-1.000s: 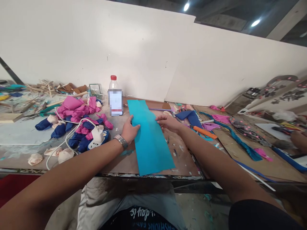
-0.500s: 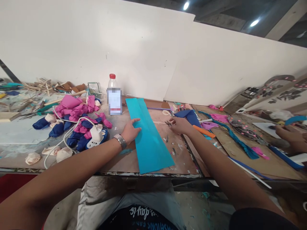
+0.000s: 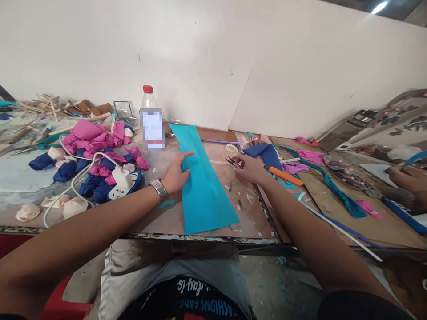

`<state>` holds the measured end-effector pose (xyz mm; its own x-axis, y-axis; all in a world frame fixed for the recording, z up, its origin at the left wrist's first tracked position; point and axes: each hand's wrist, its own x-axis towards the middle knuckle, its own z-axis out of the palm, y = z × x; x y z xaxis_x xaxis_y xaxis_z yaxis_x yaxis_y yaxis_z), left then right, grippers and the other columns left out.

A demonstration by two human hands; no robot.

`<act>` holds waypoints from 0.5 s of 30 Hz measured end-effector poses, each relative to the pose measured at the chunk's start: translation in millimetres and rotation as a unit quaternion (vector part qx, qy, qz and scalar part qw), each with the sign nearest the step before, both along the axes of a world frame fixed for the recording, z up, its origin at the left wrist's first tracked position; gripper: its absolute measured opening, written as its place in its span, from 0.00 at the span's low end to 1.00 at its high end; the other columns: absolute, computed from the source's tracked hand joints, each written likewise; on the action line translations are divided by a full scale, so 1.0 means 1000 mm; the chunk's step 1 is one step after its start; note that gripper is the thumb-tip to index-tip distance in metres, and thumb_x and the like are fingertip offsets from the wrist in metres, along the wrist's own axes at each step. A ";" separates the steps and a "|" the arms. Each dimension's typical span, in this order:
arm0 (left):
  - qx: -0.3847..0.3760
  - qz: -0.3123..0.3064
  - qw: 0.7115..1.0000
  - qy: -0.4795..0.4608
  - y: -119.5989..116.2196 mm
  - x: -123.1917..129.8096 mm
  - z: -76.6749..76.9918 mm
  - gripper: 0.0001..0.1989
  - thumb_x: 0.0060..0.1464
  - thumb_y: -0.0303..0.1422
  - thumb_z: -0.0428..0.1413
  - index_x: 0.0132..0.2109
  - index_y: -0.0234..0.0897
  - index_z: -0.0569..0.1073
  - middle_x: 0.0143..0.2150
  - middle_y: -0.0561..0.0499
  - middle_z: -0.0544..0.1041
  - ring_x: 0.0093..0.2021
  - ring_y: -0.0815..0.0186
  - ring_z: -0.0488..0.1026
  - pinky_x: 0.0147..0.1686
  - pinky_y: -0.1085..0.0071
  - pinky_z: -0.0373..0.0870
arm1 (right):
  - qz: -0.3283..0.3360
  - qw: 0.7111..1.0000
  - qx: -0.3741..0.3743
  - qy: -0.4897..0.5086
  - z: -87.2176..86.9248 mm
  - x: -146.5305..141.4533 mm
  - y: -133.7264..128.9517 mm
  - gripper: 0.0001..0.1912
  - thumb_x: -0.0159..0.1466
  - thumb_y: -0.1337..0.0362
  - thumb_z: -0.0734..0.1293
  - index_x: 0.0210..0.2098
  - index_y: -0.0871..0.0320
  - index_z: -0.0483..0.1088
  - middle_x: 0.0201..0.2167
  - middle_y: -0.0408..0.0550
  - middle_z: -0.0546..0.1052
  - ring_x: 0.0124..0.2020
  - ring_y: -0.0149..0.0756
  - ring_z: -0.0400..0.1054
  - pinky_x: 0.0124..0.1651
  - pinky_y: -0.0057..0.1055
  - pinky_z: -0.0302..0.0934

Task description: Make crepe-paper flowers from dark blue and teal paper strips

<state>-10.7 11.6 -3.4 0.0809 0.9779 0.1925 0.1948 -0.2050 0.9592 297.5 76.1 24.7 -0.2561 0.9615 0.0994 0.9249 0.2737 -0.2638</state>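
Observation:
A long turquoise sheet [image 3: 207, 186], paper or thin cloth, lies folded lengthwise on the table in front of me. At its left edge rests my left hand [image 3: 176, 174], index finger and thumb apart on the sheet, other fingers partly hidden. To the right of the sheet, my right hand [image 3: 245, 168] is closed around small scissors [image 3: 231, 161]. Their dark pointed blades are slightly apart and point toward the sheet without touching it. Just beyond that hand are a folded dark blue piece [image 3: 263, 153] and an orange-handled tool [image 3: 285, 175].
Pink, navy and cream fabric rosettes [image 3: 88, 135] are heaped on the left, with a power strip [image 3: 125, 189] and white cable. A red-capped bottle [image 3: 147, 90] stands behind a lit phone [image 3: 153, 129]. At the far right another person's hand [image 3: 408, 180] holds something blue.
The camera view has shifted slightly. My right hand has turned a little, and the scissor blades show more clearly, pointing left. My left hand stays on the sheet's edge.

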 end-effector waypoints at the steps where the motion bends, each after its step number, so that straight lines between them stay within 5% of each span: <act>1: 0.018 -0.003 0.999 0.029 0.000 0.000 0.001 0.31 0.53 0.24 0.57 0.64 0.41 0.70 0.54 0.47 0.79 0.48 0.60 0.77 0.50 0.64 0.75 | 0.011 1.000 0.001 0.001 -0.001 -0.002 0.000 0.20 0.62 0.63 0.67 0.53 0.60 0.76 0.44 0.54 0.81 0.39 0.40 0.71 0.38 0.30 0.58; 4: 0.004 -0.004 1.000 0.028 -0.001 0.000 0.003 0.30 0.55 0.28 0.58 0.66 0.41 0.68 0.53 0.47 0.79 0.45 0.61 0.77 0.46 0.65 0.76 | 0.028 1.000 0.003 0.004 -0.003 -0.005 -0.002 0.17 0.62 0.62 0.67 0.49 0.60 0.77 0.41 0.54 0.81 0.39 0.41 0.71 0.38 0.31 0.57; 10: -0.096 -0.025 0.992 -0.083 -0.002 0.004 0.003 0.35 0.50 0.30 0.64 0.66 0.38 0.66 0.48 0.46 0.79 0.45 0.60 0.78 0.41 0.66 0.78 | 0.090 0.991 -0.004 0.095 -0.004 -0.002 -0.007 0.29 0.63 0.64 0.65 0.64 0.58 0.65 0.43 0.51 0.80 0.37 0.40 0.72 0.42 0.34 0.62; 15: -0.076 -0.039 0.996 -0.028 -0.003 0.003 -0.003 0.37 0.48 0.26 0.63 0.66 0.41 0.68 0.46 0.48 0.80 0.38 0.63 0.77 0.35 0.69 0.76 | 0.149 0.910 -0.116 0.368 0.004 -0.018 -0.023 0.28 0.65 0.60 0.65 0.63 0.53 0.60 0.49 0.53 0.76 0.38 0.39 0.75 0.35 0.33 0.68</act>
